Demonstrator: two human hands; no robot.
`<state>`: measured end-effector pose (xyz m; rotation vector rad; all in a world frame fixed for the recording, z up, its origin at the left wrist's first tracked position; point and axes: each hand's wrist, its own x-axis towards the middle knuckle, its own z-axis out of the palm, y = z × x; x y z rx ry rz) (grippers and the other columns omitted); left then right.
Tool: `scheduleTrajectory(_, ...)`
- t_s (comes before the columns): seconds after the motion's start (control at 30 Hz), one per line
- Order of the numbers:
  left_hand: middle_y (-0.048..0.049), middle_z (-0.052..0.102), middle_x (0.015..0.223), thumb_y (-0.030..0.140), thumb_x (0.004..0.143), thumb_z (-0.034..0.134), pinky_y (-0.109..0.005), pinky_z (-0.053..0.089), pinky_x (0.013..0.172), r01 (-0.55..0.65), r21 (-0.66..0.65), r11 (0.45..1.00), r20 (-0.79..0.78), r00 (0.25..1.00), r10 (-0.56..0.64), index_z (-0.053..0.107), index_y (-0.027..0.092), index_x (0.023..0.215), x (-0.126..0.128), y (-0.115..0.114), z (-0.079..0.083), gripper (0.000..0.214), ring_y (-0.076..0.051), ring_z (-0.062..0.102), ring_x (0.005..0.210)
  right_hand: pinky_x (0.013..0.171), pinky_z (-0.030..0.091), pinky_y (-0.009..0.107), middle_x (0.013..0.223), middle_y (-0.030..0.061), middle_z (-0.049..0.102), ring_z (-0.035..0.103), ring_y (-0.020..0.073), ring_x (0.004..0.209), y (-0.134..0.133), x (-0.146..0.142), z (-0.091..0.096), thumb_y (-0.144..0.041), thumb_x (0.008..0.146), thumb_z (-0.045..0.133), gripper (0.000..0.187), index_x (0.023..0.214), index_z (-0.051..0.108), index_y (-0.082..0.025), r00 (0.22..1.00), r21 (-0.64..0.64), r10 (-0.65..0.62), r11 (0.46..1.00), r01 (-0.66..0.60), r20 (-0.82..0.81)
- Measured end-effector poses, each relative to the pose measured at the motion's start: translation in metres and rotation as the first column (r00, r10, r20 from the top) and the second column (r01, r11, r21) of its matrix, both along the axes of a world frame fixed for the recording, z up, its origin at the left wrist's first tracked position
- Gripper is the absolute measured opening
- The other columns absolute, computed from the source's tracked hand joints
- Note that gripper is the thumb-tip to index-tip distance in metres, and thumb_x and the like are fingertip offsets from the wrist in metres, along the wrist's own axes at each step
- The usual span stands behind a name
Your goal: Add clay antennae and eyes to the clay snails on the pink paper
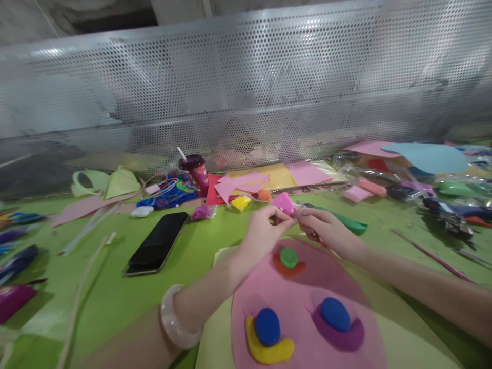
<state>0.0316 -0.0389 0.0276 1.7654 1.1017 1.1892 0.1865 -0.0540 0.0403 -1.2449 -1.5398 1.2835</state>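
Grip in left hand (269, 225) and right hand (323, 227) seems pinched on clear plastic (301, 210); steady, light pressure would handle it best.

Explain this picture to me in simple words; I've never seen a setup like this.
There is no machine: these are a person's two bare hands, seen by a camera worn on the head, looking forward and down. The left hand and right hand meet at the fingertips, beside a bright pink packet; exactly what they pinch is too blurred to tell. Nearer the camera lies a pink paper oval bearing coloured shapes. The green table also holds a black phone, a cup with a straw and coloured paper.
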Motion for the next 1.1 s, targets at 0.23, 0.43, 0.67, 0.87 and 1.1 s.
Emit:
scheduleTrajectory(0.23,0.0029,0.049,0.066,0.022,0.074,0.063,-0.024,0.034,0.057,0.030,0.078,0.997,-0.189,0.982,-0.014,0.055,0.017,0.067,0.000,-0.001,0.000,0.011,-0.010,0.041,0.059,0.043,0.019,0.023,0.052,-0.0068,0.027,0.022,0.0079,0.046,0.000,0.000,-0.002,-0.030,0.080,0.042,0.021,0.061,0.041,-0.020,0.987,0.115,-0.050,0.993,0.033,0.150)
scheduleTrajectory(0.43,-0.0011,0.051,0.077,0.040,0.091,0.035,-0.027,0.041,0.064,0.222,0.163,0.961,-0.437,0.890,-0.131,0.050,0.018,0.076,-0.008,-0.004,0.009,0.031,-0.013,0.049,0.069,0.053,0.032,0.024,0.060,-0.0010,0.051,0.042,0.0115,0.054,-0.005,0.002,0.000,-0.023,0.083,0.036,0.019,0.068,0.047,-0.019,0.806,0.469,-0.106,0.854,-0.226,0.582)
scheduleTrajectory(0.67,-0.0056,0.055,0.088,0.022,0.095,0.023,-0.029,0.045,0.072,0.341,0.464,0.818,-0.660,0.749,0.062,0.052,0.016,0.092,-0.011,-0.004,0.008,0.029,-0.015,0.053,0.079,0.053,0.032,0.024,0.059,-0.0015,0.050,0.042,0.0104,0.052,-0.009,0.002,0.001,-0.018,0.081,0.035,0.018,0.065,0.042,-0.019,0.802,0.546,-0.106,0.784,-0.296,0.588)
scheduleTrajectory(0.87,-0.0041,0.055,0.080,0.021,0.093,0.029,-0.027,0.044,0.062,0.246,0.616,0.749,-0.644,0.704,0.298,0.054,0.017,0.081,-0.007,-0.001,-0.001,0.028,-0.014,0.052,0.068,0.048,0.026,0.023,0.048,-0.0042,0.037,0.033,0.0086,0.046,-0.009,0.000,0.003,-0.020,0.074,0.039,0.020,0.054,0.039,-0.019,0.794,0.586,-0.279,0.802,-0.117,0.541)
scheduleTrajectory(1.1,-0.0046,0.053,0.083,0.023,0.085,0.041,-0.031,0.046,0.071,0.189,0.631,0.753,-0.627,0.696,0.350,0.055,0.017,0.088,-0.009,-0.005,0.001,0.015,-0.018,0.053,0.080,0.049,0.022,0.026,0.048,-0.0020,0.041,0.034,0.0100,0.046,-0.003,0.006,0.004,-0.024,0.071,0.043,0.020,0.052,0.039,-0.019,0.696,0.585,-0.329,0.794,-0.162,0.638)
